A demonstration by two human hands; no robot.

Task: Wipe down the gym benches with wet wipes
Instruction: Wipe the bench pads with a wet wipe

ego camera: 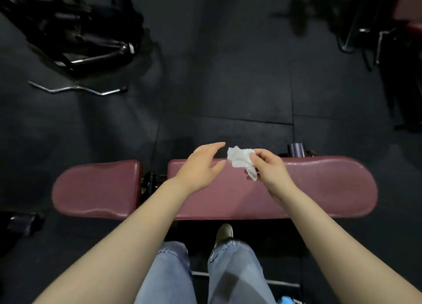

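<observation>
Above the bench (331,189), the right hand (271,171) pinches a crumpled wet wipe (241,161) — probably for unfolding — beside the open, empty left hand (201,166).

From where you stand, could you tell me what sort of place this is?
Most likely a gym's free-weights area. A padded maroon bench stands on dark rubber floor tiles, a chrome curl bar lies on the floor, and a black machine frame sits behind it. The right hand holds a wet wipe over the bench.
</observation>
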